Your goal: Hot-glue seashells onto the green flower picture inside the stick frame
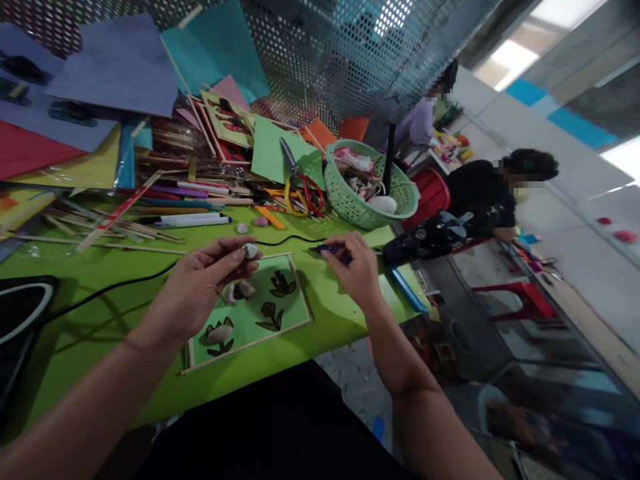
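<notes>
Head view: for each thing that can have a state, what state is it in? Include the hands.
Left hand: pinching a small pale stone
Pale stone: held above the green card
Right hand: closed around a dark blue pen
Dark blue pen: held, tip pointing left
Green card: lying flat, partly decorated
Green basket: open-topped, holding assorted items
Black cable: slack, curving across the table

Dim light, white glare at upper right, soft shadows on the table (337, 313), edges stretched, right side blurred
</notes>
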Demonstrator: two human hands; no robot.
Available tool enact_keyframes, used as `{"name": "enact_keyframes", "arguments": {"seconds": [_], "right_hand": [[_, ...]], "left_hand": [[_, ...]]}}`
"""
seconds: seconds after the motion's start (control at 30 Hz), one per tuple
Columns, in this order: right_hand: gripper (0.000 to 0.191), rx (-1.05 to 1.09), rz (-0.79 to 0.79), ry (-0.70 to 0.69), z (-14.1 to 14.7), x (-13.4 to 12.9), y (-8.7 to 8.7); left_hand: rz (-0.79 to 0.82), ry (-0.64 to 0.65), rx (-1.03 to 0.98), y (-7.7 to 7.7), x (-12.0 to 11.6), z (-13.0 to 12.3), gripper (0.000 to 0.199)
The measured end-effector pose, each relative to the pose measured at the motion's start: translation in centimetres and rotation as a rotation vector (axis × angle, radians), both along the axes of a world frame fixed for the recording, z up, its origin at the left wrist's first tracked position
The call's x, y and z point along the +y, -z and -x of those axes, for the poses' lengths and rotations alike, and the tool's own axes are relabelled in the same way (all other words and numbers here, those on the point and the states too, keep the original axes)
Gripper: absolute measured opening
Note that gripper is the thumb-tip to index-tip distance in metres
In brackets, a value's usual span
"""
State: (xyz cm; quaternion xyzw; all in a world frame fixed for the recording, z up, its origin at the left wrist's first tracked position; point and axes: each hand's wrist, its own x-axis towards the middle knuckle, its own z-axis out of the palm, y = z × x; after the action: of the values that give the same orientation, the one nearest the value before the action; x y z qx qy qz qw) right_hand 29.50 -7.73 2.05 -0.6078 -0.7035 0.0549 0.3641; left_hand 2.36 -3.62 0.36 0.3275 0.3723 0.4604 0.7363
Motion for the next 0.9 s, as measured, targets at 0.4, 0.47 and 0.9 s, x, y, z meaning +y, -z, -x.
{"name": "enact_keyframes", "arguments": {"seconds": [0.4, 0.47, 0.9], "right_hand": [[0.036, -0.062, 0.311, 0.359, -6.8, -2.0, 3.2], [0.04, -0.068, 0.396, 0.382, -7.0, -1.9, 3.4], [0.014, -0.059, 0.089, -0.163, 1.2, 0.2, -2.1]], "left_hand": [[-0.015, -0.03, -0.004, 0.4, -0.1, -0.2, 0.033], [-0.014, -0.036, -0.006, 0.3, 0.0, -0.2, 0.034], [-0.074, 0.014, 0.032, 0.6, 0.1, -0.1, 0.043]]}}
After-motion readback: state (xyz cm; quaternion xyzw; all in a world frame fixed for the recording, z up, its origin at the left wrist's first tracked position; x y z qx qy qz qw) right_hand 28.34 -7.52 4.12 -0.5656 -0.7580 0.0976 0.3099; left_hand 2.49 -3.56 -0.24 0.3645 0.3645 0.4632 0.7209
